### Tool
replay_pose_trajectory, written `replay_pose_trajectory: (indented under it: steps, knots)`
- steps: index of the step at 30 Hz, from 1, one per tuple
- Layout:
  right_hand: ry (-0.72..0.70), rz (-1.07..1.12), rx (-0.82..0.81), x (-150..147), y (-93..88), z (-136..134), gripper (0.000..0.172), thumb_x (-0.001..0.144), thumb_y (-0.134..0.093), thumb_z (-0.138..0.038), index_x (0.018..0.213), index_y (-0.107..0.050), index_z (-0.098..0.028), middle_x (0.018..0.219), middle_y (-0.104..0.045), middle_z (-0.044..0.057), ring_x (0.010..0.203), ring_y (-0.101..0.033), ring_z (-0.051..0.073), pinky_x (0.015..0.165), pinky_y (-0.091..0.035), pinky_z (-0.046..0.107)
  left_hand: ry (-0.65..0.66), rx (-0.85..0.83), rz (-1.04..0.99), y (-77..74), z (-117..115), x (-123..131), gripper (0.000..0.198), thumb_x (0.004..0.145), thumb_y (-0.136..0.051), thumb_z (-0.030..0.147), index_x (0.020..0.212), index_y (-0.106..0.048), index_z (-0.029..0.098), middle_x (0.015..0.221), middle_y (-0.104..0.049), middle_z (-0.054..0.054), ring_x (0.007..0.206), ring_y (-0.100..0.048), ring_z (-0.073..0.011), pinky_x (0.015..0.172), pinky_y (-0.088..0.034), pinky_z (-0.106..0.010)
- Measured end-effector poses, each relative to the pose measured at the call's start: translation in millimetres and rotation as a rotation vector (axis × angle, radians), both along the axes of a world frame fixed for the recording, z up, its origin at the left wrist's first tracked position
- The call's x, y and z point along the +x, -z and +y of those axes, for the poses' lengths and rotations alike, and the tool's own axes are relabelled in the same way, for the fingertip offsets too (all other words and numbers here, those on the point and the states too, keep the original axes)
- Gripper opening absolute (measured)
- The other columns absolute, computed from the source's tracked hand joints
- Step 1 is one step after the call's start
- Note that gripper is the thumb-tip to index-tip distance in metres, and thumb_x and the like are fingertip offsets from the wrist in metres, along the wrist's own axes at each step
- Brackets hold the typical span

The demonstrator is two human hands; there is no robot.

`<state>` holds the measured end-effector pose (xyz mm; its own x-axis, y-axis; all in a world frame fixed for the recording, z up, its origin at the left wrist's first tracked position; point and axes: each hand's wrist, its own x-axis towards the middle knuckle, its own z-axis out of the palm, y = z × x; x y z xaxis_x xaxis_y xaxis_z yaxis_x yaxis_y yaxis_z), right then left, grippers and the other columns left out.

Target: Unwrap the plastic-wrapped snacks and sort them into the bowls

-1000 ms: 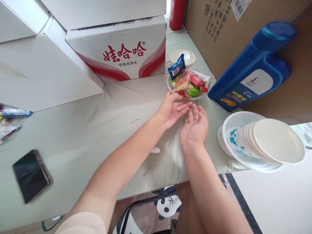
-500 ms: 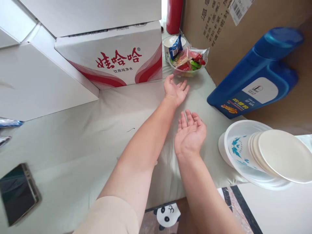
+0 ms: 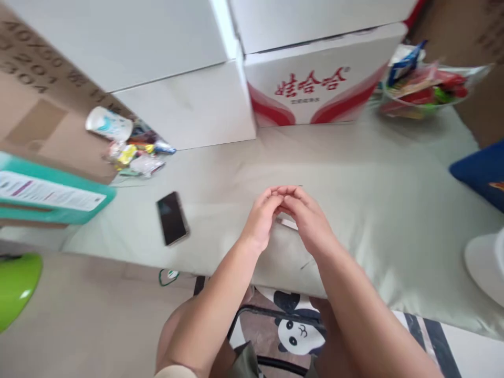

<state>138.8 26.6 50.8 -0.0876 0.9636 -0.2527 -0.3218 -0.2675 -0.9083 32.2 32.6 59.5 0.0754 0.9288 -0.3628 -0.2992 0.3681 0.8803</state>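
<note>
My left hand (image 3: 262,215) and my right hand (image 3: 309,220) meet over the pale green tablecloth (image 3: 374,178) near the table's front edge. Both are palm down with curled fingers, and their fingertips touch each other. A small white scrap (image 3: 287,223) lies on the cloth just beneath them; whether either hand holds it is hidden. A dark phone (image 3: 172,218) lies flat to the left of my left hand. A bowl of wrapped snacks (image 3: 425,89) stands far off at the back right.
White cartons, one with red characters (image 3: 315,86), line the back. A tipped paper cup (image 3: 108,123) and wrappers (image 3: 137,155) lie back left, beside a teal box (image 3: 47,191). A blue bottle (image 3: 478,173) and white plates (image 3: 486,262) sit at the right edge.
The view has swung left. My left hand has pulled back from the snack bowl, both hands have turned palm down, and they have come together with fingers curled.
</note>
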Motion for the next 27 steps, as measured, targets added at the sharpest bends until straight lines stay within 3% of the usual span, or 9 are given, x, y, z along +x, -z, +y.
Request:
replay_pose_trajectory:
  steps: [4, 8, 11, 16, 20, 23, 27]
  knots:
    - [-0.273, -0.153, 0.099, -54, 5.4, -19, 0.031, 0.083, -0.061, -0.042, 0.107, -0.067, -0.023, 0.123, -0.074, 0.008, 0.115, -0.07, 0.023, 0.106, -0.053, 0.043, -0.045, -0.065, 0.04, 0.4, -24, -73, 0.02, 0.077, -0.067, 0.033, 0.09, -0.07, 0.02, 0.086, -0.07, -0.001, 0.086, -0.065, -0.0155, 0.084, -0.049, -0.028]
    - [-0.386, -0.326, 0.128, -82, 17.4, -31, 0.041, 0.084, -0.063, -0.051, 0.114, -0.066, -0.024, 0.136, -0.07, 0.013, 0.127, -0.067, 0.029, 0.111, -0.051, 0.051, -0.064, 0.0, 0.206, -5.6, -26, -150, 0.019, 0.077, -0.066, 0.035, 0.087, -0.072, 0.02, 0.096, -0.074, -0.005, 0.1, -0.069, -0.0188, 0.098, -0.048, -0.033]
    - [-0.391, -0.442, 0.119, -90, 31.4, -39, 0.044, 0.085, -0.064, -0.057, 0.114, -0.064, -0.025, 0.138, -0.069, 0.015, 0.13, -0.066, 0.031, 0.114, -0.049, 0.054, -0.172, 0.111, 0.402, -1.3, -15, -215, 0.018, 0.079, -0.063, 0.036, 0.086, -0.071, 0.02, 0.098, -0.074, -0.005, 0.106, -0.068, -0.0213, 0.101, -0.048, -0.034]
    - [-0.351, -0.548, 0.143, -111, 48.7, -35, 0.045, 0.09, -0.06, -0.062, 0.115, -0.064, -0.026, 0.142, -0.067, 0.014, 0.133, -0.064, 0.031, 0.115, -0.049, 0.054, -0.351, 0.299, 0.851, 26.7, 29, -325, 0.015, 0.083, -0.057, 0.028, 0.093, -0.066, 0.022, 0.101, -0.073, -0.006, 0.108, -0.067, -0.0251, 0.108, -0.047, -0.041]
    - [-0.389, -0.685, 0.308, -170, 41.4, 8, 0.039, 0.092, -0.058, -0.054, 0.12, -0.065, -0.028, 0.138, -0.069, 0.012, 0.131, -0.063, 0.031, 0.115, -0.046, 0.057, -0.54, 0.439, 1.181, 43.2, 73, -395, 0.028, 0.082, -0.061, 0.023, 0.109, -0.067, 0.021, 0.125, -0.068, -0.013, 0.128, -0.059, -0.0283, 0.12, -0.04, -0.045]
    - [-0.448, -0.746, 0.539, -246, 30.4, 65, 0.036, 0.091, -0.056, -0.044, 0.121, -0.064, -0.026, 0.134, -0.069, 0.011, 0.126, -0.064, 0.031, 0.11, -0.05, 0.055, -0.6, 0.442, 1.315, 45.3, 104, -431, 0.05, 0.083, -0.063, 0.027, 0.133, -0.065, 0.02, 0.149, -0.054, -0.018, 0.146, -0.046, -0.0324, 0.127, -0.032, -0.048]
    - [-0.447, -0.93, 0.89, -360, 15.8, 148, 0.047, 0.085, -0.057, -0.031, 0.129, -0.061, -0.016, 0.136, -0.064, 0.019, 0.128, -0.06, 0.033, 0.113, -0.046, 0.049, -0.686, 0.372, 1.378, 43.2, 140, -462, 0.071, 0.082, -0.068, 0.035, 0.151, -0.056, 0.026, 0.171, -0.029, -0.012, 0.161, -0.016, -0.0452, 0.129, -0.018, -0.064]
